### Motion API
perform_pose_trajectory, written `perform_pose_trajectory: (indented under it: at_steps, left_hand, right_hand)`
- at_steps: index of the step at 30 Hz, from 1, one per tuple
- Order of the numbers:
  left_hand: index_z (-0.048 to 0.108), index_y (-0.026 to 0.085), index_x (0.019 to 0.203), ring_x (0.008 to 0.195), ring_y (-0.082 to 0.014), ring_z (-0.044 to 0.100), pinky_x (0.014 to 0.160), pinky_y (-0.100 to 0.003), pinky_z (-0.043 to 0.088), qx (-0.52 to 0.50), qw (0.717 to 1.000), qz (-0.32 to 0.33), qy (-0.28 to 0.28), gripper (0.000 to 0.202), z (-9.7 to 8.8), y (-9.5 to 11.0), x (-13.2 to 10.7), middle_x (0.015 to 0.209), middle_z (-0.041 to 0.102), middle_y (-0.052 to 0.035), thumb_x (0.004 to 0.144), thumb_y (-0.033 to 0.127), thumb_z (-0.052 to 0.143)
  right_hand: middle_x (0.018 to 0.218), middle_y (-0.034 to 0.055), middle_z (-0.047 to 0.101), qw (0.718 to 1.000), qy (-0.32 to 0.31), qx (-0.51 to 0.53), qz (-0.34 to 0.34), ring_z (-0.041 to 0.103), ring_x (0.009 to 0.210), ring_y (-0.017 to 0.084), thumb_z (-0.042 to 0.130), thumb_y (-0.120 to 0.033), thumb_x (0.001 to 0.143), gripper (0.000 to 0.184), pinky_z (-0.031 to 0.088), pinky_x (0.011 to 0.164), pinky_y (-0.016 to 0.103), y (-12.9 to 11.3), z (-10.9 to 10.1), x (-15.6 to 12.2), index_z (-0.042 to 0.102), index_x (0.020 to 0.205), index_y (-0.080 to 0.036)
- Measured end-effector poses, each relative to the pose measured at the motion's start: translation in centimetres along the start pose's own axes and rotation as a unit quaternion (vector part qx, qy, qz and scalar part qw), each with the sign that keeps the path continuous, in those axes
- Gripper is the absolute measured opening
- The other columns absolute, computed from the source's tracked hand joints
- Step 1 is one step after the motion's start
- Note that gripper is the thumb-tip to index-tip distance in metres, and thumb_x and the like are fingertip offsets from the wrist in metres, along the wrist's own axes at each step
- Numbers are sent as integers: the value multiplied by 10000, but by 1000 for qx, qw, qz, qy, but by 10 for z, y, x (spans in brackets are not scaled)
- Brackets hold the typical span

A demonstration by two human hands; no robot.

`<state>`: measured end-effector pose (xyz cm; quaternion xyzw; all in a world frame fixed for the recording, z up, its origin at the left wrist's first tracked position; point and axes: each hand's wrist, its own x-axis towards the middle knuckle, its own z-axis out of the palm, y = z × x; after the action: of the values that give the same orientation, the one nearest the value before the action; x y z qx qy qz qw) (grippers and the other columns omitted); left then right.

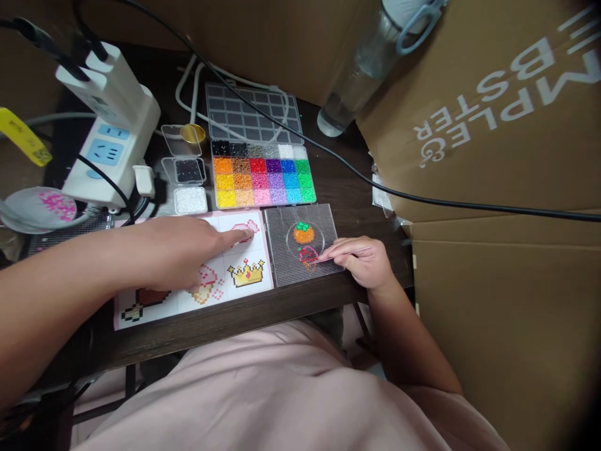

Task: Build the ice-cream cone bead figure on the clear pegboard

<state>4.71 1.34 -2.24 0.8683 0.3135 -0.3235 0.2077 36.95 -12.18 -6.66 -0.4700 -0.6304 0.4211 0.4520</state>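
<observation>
My left hand (176, 254) lies over a pattern sheet (184, 305), its index finger stretched out and its tip on a pink pixel drawing (241, 233). It holds nothing. My right hand (369, 262) pinches thin pink tweezers (354, 253), whose tips reach a red, pink and brown bead figure (308, 255) on a clear pegboard (282, 266). Just above that figure sits an orange bead persimmon (303, 233) with a green top. A yellow crown drawing (246, 273) shows on the sheet; my left hand partly covers an ice cream drawing (206, 288).
A bead box (260, 181) of many colours stands open behind the pegboard. Small boxes of black beads (190, 170) and white beads (190, 200) are beside it. A power strip (110, 147), a black cable (338, 158), a water bottle (350, 88) and cardboard (498, 175) surround the work.
</observation>
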Motion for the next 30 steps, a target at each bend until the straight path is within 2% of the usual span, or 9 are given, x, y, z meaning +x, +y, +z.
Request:
perform_pose_trajectory:
  at_steps: [9,16,21,26,30]
  left_hand:
    - [125,442,1632,850,-263,613,728,-328,453,15,1000,7,-1,1073,5,-6,4,1028,647,-73,738,380,715]
    - [175,392,1638,811,-228,597,740,-313,443,19,999,23,23,1023,2,-2,-2,1024,666,-79,764,313,701]
    - [185,400,1634,795,-232,605,696,-297,417,20,1000,16,15,1035,1,-2,-2,1012,663,-77,748,299,712]
    - [194,399,1632,818,-247,615,703,-315,427,16,999,24,24,1034,1,-2,-2,1026,665,-93,749,288,719]
    - [180,404,1633,823,-244,618,718,-322,440,21,999,23,24,1050,1,-1,-3,1046,670,-97,744,269,721]
  right_hand:
    - [841,81,828,1000,-6,-5,4,776,733,207,759,-315,895,117,607,693,319,-1,0,0,850,880,-242]
    - [837,79,828,1000,-10,-13,11,777,736,210,756,-332,893,128,608,699,327,0,-1,0,850,874,-247]
    - [832,92,825,999,-10,-31,35,771,723,219,755,-407,882,200,614,707,349,-1,-1,-1,848,845,-234]
    - [844,79,828,1000,-11,-18,19,776,737,208,765,-341,882,127,609,699,324,-1,0,1,850,869,-248]
    - [842,84,827,999,-9,-20,27,776,736,212,763,-359,881,148,612,698,330,-2,0,0,849,861,-241]
